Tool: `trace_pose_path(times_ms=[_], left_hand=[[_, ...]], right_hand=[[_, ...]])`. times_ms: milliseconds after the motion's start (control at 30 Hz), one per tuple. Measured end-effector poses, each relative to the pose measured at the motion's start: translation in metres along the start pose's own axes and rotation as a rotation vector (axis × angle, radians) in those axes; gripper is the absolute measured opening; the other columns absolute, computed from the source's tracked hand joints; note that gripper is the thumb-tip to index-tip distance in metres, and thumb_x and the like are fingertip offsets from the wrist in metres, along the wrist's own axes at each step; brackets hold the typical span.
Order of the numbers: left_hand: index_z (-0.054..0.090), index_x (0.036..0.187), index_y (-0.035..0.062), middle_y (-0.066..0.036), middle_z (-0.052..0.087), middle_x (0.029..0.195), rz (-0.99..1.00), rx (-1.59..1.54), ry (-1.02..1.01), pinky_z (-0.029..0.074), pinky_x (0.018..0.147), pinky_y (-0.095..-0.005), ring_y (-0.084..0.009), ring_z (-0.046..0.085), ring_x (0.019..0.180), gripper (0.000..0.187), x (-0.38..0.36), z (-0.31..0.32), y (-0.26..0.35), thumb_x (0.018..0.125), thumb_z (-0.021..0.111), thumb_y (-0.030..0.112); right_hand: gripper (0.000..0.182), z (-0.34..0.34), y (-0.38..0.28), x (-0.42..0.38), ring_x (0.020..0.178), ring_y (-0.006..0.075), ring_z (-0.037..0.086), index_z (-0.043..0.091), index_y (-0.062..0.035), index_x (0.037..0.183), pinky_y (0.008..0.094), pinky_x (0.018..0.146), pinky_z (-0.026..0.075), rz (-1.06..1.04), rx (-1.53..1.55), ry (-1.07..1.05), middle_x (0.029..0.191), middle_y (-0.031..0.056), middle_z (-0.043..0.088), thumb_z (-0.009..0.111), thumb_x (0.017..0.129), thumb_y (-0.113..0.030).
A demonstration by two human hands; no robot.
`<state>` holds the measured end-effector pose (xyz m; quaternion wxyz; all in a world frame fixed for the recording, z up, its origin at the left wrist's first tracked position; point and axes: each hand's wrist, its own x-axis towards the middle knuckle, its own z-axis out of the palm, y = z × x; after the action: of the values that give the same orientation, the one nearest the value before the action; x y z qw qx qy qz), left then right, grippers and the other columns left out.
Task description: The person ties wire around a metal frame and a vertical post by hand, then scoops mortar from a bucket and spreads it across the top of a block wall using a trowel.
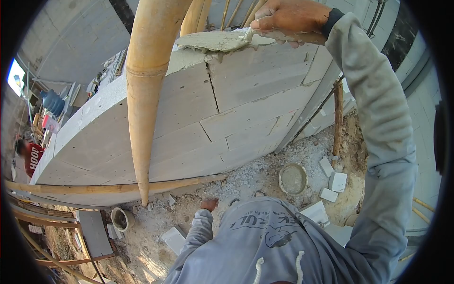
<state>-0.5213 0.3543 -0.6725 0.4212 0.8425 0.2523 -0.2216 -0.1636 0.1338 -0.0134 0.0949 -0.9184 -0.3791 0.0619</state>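
My right hand (288, 18) is closed around the handle of a mortar-smeared trowel (215, 41) at the top of the view. The trowel's blade lies nearly flat along the top edge of a light grey block wall (255, 71), with wet mortar under and around it. Some mortar hangs over the edge by an upright joint. My left hand (209, 204) hangs low beside my body, its fingers curled and nothing visible in them. It is apart from the wall.
A thick bamboo pole (144, 94) stands between me and the wall; another bamboo pole (127, 186) runs along its left foot. On the rubble ground are a round bucket (293, 179), a smaller bucket (123, 219) and block pieces (337, 181). A person in red (33, 157) is at far left.
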Motion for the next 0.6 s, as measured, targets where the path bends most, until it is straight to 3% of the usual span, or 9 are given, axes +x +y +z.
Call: trace_pose_path(times_ms=[67, 100, 167, 200, 300, 367, 433, 500, 600], left_hand=[[0.068, 0.080, 0.0035, -0.011, 0.067, 0.076, 0.019, -0.006, 0.055, 0.046, 0.073, -0.0360, -0.0265, 0.063, 0.075, 0.036, -0.002, 0.006, -0.003, 0.083, 0.053, 0.036], [0.067, 0.081, 0.0021, -0.011, 0.068, 0.077, -0.080, -0.218, 0.085, 0.046, 0.070, -0.0346, -0.0251, 0.063, 0.073, 0.034, -0.007, 0.011, -0.004, 0.083, 0.054, 0.034], [0.067, 0.081, 0.0008, -0.011, 0.068, 0.077, -0.177, -0.439, 0.118, 0.047, 0.068, -0.0333, -0.0238, 0.064, 0.070, 0.033, -0.017, 0.019, -0.008, 0.082, 0.056, 0.031], [0.066, 0.083, -0.0003, -0.011, 0.068, 0.077, -0.219, -0.473, 0.120, 0.047, 0.066, -0.0321, -0.0223, 0.064, 0.068, 0.031, -0.025, 0.024, -0.012, 0.082, 0.056, 0.030], [0.065, 0.087, -0.0014, -0.011, 0.068, 0.078, -0.127, -0.273, 0.027, 0.047, 0.065, -0.0310, -0.0206, 0.064, 0.068, 0.031, -0.041, 0.032, -0.034, 0.083, 0.056, 0.028], [0.065, 0.089, -0.0016, -0.011, 0.068, 0.079, 0.008, -0.020, -0.071, 0.047, 0.066, -0.0311, -0.0203, 0.065, 0.069, 0.032, -0.046, 0.035, -0.042, 0.083, 0.056, 0.028], [0.064, 0.089, -0.0024, -0.011, 0.068, 0.080, -0.347, -0.335, -0.030, 0.048, 0.066, -0.0308, -0.0201, 0.065, 0.070, 0.032, -0.059, 0.027, -0.025, 0.083, 0.056, 0.028], [0.064, 0.092, -0.0022, -0.011, 0.068, 0.082, -0.219, -0.173, -0.116, 0.048, 0.068, -0.0317, -0.0205, 0.065, 0.070, 0.033, -0.054, 0.022, -0.026, 0.084, 0.054, 0.029], [0.061, 0.101, -0.0005, -0.011, 0.067, 0.090, -0.395, -0.489, -0.032, 0.050, 0.067, -0.0292, -0.0196, 0.065, 0.076, 0.031, -0.044, 0.016, -0.025, 0.086, 0.050, 0.024]], right_hand=[[0.031, 0.001, 0.022, 0.036, 0.071, 0.0232, 0.065, 0.062, -0.0096, 0.103, 0.0368, 0.066, 0.051, -0.522, -0.775, -0.128, 0.082, 0.0110, 0.067, 0.059, 0.083, -0.033], [0.031, 0.002, 0.016, 0.027, 0.071, 0.0232, 0.065, 0.062, -0.0096, 0.103, 0.0368, 0.066, 0.051, -0.534, -0.781, -0.132, 0.082, 0.0110, 0.067, 0.059, 0.083, -0.033], [0.038, 0.003, -0.005, -0.007, 0.049, 0.0205, 0.055, 0.061, 0.0027, 0.101, 0.0318, 0.041, 0.041, -0.005, -0.037, 0.070, 0.065, 0.0157, 0.057, 0.049, 0.089, -0.031], [0.037, 0.001, -0.012, -0.009, 0.051, 0.0221, 0.056, 0.060, 0.0042, 0.101, 0.0335, 0.043, 0.043, 0.159, -0.151, 0.093, 0.065, 0.0157, 0.056, 0.047, 0.089, -0.029], [0.037, 0.007, 0.038, 0.024, 0.053, 0.0249, 0.058, 0.059, 0.0043, 0.102, 0.0364, 0.048, 0.044, 0.023, -0.304, 0.101, 0.067, 0.0166, 0.057, 0.046, 0.090, -0.029], [0.038, 0.001, 0.007, -0.001, 0.060, 0.0290, 0.061, 0.060, 0.0043, 0.099, 0.0393, 0.056, 0.048, 0.202, -0.216, 0.069, 0.072, 0.0191, 0.060, 0.045, 0.091, -0.029], [0.040, 0.002, 0.017, 0.005, 0.066, 0.0309, 0.062, 0.061, 0.0042, 0.100, 0.0397, 0.062, 0.049, 0.310, -0.275, 0.100, 0.079, 0.0212, 0.063, 0.046, 0.090, -0.031], [0.042, -0.002, 0.074, 0.008, 0.073, 0.0312, 0.063, 0.060, 0.0047, 0.104, 0.0404, 0.068, 0.049, -0.143, -0.498, 0.252, 0.084, 0.0215, 0.064, 0.047, 0.090, -0.032], [0.051, -0.014, 0.106, 0.011, 0.085, 0.0317, 0.061, 0.053, 0.0027, 0.114, 0.0395, 0.073, 0.048, 0.421, -0.443, 0.322, 0.099, 0.0200, 0.062, 0.050, 0.089, -0.042]])
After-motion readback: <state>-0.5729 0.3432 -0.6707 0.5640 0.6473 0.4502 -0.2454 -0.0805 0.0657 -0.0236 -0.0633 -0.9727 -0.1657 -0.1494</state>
